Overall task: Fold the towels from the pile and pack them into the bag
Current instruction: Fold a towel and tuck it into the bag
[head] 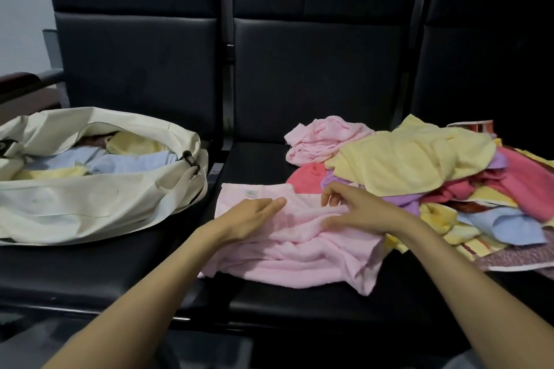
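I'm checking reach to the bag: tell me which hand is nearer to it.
The left. The left hand lies flat on the pink towel, just right of the cream bag. The right hand rests farther right, beside the pile.

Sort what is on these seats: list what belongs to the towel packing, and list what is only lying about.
Job: pink towel under left hand and right hand; towel pile; cream bag with folded towels inside.

Lying about: patterned cloth under the pile; black seats.
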A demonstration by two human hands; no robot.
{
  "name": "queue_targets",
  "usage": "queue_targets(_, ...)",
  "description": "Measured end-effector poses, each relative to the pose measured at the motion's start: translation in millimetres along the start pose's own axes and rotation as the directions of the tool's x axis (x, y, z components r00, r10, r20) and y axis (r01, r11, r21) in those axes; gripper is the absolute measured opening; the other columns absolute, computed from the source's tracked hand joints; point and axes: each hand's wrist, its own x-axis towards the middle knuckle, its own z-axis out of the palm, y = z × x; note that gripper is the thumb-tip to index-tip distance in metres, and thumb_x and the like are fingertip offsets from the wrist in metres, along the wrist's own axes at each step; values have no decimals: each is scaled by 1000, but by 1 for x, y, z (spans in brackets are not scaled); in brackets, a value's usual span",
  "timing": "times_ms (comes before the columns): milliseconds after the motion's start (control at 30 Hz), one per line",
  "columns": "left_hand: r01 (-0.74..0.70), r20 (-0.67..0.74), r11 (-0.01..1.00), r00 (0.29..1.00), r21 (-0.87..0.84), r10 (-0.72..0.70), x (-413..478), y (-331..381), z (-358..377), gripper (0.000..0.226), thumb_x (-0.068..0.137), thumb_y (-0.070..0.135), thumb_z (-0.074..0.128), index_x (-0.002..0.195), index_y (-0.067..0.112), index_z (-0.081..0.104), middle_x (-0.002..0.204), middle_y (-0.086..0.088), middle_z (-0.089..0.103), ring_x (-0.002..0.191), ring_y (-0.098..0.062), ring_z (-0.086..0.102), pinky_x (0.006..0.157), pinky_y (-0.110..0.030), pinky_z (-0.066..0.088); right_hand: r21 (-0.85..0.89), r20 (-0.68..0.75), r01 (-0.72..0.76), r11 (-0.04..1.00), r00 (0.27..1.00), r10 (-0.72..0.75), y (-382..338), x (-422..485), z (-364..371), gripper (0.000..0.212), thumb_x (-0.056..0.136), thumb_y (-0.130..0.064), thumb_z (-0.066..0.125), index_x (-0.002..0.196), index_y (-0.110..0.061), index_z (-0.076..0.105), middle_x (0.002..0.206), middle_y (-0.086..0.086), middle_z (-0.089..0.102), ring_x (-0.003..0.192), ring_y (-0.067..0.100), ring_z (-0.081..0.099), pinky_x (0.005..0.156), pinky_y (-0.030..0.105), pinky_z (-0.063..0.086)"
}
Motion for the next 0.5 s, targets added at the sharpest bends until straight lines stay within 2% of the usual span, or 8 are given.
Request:
queue_targets(100, -64, -5, 970, 998, -233, 65, 11, 15, 13, 39, 103, 39, 34, 115, 13, 61, 116, -1, 63, 109, -12, 57, 96, -23, 38, 182, 57, 47, 982, 997, -58, -14, 1, -1, 29, 71, -44, 78, 92, -30, 65, 92, 0, 65, 88, 10, 58, 87, 32, 46)
queue_targets(167, -87, 0, 916, 996, -393, 95, 16, 24, 19, 35, 102, 38, 39, 115, 14, 61, 110, -4, 68, 104, -15, 62, 95, -30, 45, 299, 14, 118, 947, 992, -128, -22, 1, -6, 17, 80, -27, 77, 91, -17, 68, 92, 8, 68, 85, 10, 60, 85, 30, 47)
queue_targets(233, -129, 13, 908, 989, -398, 146, 20, 31, 27, 35, 97, 40, 42, 111, 17, 65, 111, -6, 68, 106, -19, 62, 96, -38, 48, 379, -44, 169, 910, 985, -165, -26, 2, -11, 8, 85, -11, 71, 90, -7, 67, 86, 10, 68, 82, 11, 60, 81, 25, 47)
queue_targets(267, -141, 40, 907, 985, -396, 170, 21, 35, 30, 31, 98, 37, 43, 111, 18, 65, 114, -4, 67, 106, -17, 61, 96, -36, 47, 401, -67, 180, 898, 984, -168, -26, 3, -11, 5, 85, -7, 70, 89, -6, 66, 82, 6, 67, 80, 11, 60, 79, 23, 47)
queue_targets(333, -132, 90, 892, 978, -432, 189, 23, 44, 34, 23, 102, 28, 44, 105, 20, 65, 101, 1, 65, 89, -10, 56, 86, -29, 46, 386, -123, 180, 905, 982, -143, -18, 8, -11, 3, 86, -7, 70, 85, -9, 66, 81, -3, 65, 76, 9, 56, 76, 22, 45)
queue_targets(400, -122, 98, 888, 978, -443, 184, 25, 48, 34, 28, 100, 30, 47, 86, 11, 61, 76, 1, 48, 70, -10, 41, 68, -28, 37, 316, -187, 145, 937, 978, -89, -6, 12, -10, 5, 85, -13, 71, 83, -13, 67, 83, -1, 65, 73, 10, 50, 75, 25, 42)
queue_targets(433, -123, 82, 896, 981, -427, 173, 26, 49, 33, 34, 98, 32, 51, 80, 4, 57, 70, 1, 42, 67, -10, 36, 64, -28, 32, 275, -217, 123, 954, 974, -63, -1, 13, -10, 6, 85, -16, 72, 81, -16, 67, 82, 1, 65, 70, 9, 47, 72, 26, 41)
queue_targets(500, -123, 1, 930, 991, -346, 131, 30, 48, 31, 35, 93, 35, 59, 69, 10, 55, 61, 9, 40, 59, -8, 34, 57, -24, 29, 119, -265, 99, 988, 962, -65, 8, 14, -10, 13, 87, -20, 69, 76, -23, 63, 73, -2, 61, 62, 3, 43, 65, 24, 37)
